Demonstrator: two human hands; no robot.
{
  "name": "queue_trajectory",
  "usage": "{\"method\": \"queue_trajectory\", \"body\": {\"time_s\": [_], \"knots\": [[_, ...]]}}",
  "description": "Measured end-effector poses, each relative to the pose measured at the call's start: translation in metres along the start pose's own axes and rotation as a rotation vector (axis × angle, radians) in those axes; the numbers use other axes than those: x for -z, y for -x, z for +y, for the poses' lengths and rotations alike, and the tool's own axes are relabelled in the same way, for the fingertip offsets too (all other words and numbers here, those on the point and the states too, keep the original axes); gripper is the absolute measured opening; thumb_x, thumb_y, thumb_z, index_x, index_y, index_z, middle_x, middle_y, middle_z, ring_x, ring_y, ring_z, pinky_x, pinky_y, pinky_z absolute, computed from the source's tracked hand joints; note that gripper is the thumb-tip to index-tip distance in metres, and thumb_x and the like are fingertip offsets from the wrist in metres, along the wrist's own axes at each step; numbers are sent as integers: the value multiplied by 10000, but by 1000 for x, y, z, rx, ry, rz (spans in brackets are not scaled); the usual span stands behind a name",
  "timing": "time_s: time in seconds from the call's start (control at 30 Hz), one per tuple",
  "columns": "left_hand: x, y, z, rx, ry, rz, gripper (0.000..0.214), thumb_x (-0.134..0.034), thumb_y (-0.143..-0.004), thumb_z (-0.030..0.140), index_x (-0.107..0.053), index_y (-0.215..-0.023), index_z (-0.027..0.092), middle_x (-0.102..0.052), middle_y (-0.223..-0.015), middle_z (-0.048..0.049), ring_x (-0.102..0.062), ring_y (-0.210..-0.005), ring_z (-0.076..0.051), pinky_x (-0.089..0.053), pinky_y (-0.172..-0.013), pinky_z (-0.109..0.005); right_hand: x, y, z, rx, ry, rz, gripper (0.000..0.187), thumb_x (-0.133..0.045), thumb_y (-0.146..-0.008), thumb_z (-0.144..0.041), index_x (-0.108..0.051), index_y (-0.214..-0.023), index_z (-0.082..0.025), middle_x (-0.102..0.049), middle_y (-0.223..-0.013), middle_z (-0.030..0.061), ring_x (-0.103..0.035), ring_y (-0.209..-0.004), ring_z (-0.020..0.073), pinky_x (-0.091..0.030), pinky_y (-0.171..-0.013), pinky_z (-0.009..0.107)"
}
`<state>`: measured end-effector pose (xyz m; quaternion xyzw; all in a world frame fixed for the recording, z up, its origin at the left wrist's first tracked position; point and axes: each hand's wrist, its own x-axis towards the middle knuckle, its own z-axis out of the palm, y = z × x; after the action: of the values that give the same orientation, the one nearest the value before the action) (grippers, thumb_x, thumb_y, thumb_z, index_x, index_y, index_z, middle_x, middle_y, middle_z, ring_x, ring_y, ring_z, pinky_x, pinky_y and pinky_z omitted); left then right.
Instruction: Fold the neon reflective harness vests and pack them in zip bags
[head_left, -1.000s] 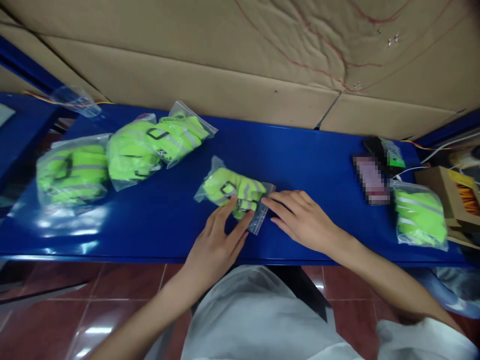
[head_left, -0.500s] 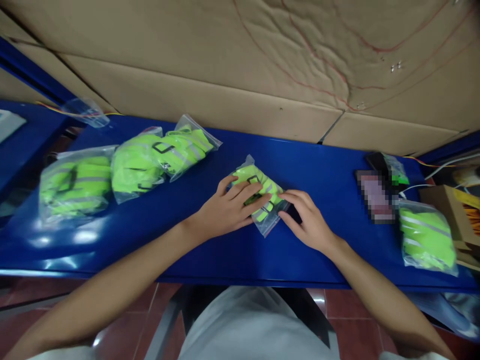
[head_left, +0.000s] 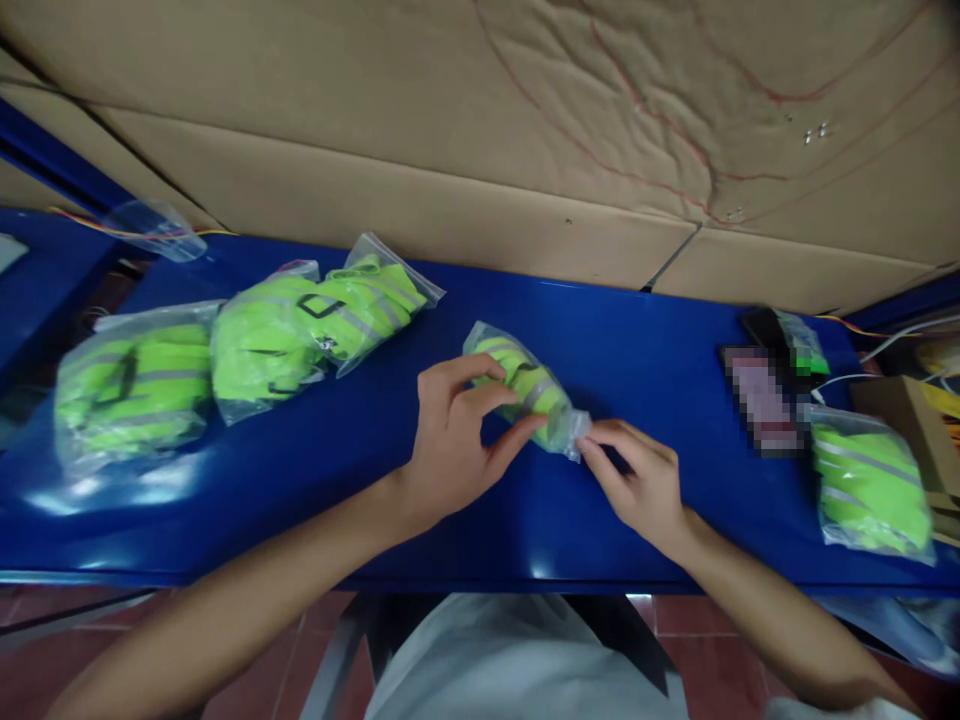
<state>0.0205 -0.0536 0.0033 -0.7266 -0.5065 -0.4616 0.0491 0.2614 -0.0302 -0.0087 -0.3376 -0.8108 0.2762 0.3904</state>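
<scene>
Bag [head_left: 534, 382], mid-frame, slants down rightward; right hand [head_left: 641, 478] pinches its lower-right end, left hand [head_left: 454, 440] arches wide at its lower-left side.

Brown cardboard-like wall [head_left: 360, 130] behind glossy blue table [head_left: 622, 350], creased at upper right. 2nd blue surface [head_left: 56, 290] at far left, dark gap between. Floor [head_left: 697, 655]: reddish tiles, pale joints. White glare [head_left: 112, 485] on table's left part.

Fairly dim light throws white glare on the table's [head_left: 247, 510] left, wide-angle distortion stretches the edges, slight blur softens the held bag [head_left: 532, 385], and coarse pixels mask the phone [head_left: 765, 400].
</scene>
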Motion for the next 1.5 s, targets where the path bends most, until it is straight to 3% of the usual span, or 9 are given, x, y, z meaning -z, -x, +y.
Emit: {"method": "queue_trajectory", "body": {"time_s": [0.13,0.27,0.5,0.73,0.83,1.0,1.13,1.37,1.5], "knots": [[-12,-6,14,41,166,-125,200,-705,-988,267,-558,-874,192,-623,-856,-15,-613,-833,-152,-500,-774,-286,-8,-5,-1,-234,-205,1,62,-718,-996,-255,-698,-963,-207,-759,-801,-24,-735,-691,118,-585,-669,222],[-14,-1,17,16,275,-207,333,-750,-964,440,-604,-843,166,-609,-859,-25,-604,-800,-142,-494,-720,-266,-7,-13,-6,-169,-146,-83,104,-764,-968,-267,-686,-919,-220,-758,-853,-31,-727,-773,103,-553,-728,200],[4,-11,-3,51,513,-280,175,-636,-1019,156,-599,-848,158,-596,-836,-4,-575,-774,-92,-482,-727,-219,2,-20,2,-260,-480,-166,114,-759,-973,-254,-683,-891,-234,-777,-889,-35,-734,-796,100,-561,-756,195],[5,2,11,-151,278,-348,340,-750,-961,472,-651,-847,168,-638,-787,-5,-603,-717,-140,-455,-669,-296,8,-15,1,-250,-492,-141,122,-783,-939,-176,-680,-910,-236,-765,-899,-48,-712,-809,89,-555,-782,183],[-4,14,19,-193,173,-402,263,-640,-1041,374,-674,-888,164,-643,-804,-17,-594,-717,-155,-450,-670,-312,6,-12,-3,-167,-438,-192,132,-754,-946,-126,-677,-935,-233,-761,-915,-45,-709,-822,91,-549,-781,187],[6,1,16,86,660,-528,214,-572,-1057,192,-644,-860,152,-623,-793,0,-584,-742,-99,-462,-697,-231,9,-8,-1,-130,-354,-146,123,-708,-972,-121,-657,-952,-231,-736,-870,-44,-690,-771,98,-545,-755,204],[19,-13,10,247,717,-286,240,-589,-1038,152,-579,-798,156,-515,-719,29,-467,-634,-63,-386,-595,-199,12,-10,0,-211,-217,-50,122,-677,-1005,-158,-619,-919,-222,-743,-919,-27,-707,-821,106,-535,-761,209],[4,1,6,-205,380,-231,56,-670,-973,177,-614,-978,176,-678,-857,-18,-614,-757,-124,-489,-732,-272,13,-14,5,-161,54,137,183,-706,-970,-161,-538,-928,-221,-651,-972,-8,-660,-923,116,-516,-827,231],[-4,1,-16,-340,172,-187,471,-744,-937,563,-616,-1234,220,-687,-1276,-137,-667,-1197,-258,-518,-1017,-399,17,-12,9,-59,80,63,241,-709,-935,-83,-514,-920,-223,-607,-881,-34,-617,-789,91,-514,-740,210]]}}
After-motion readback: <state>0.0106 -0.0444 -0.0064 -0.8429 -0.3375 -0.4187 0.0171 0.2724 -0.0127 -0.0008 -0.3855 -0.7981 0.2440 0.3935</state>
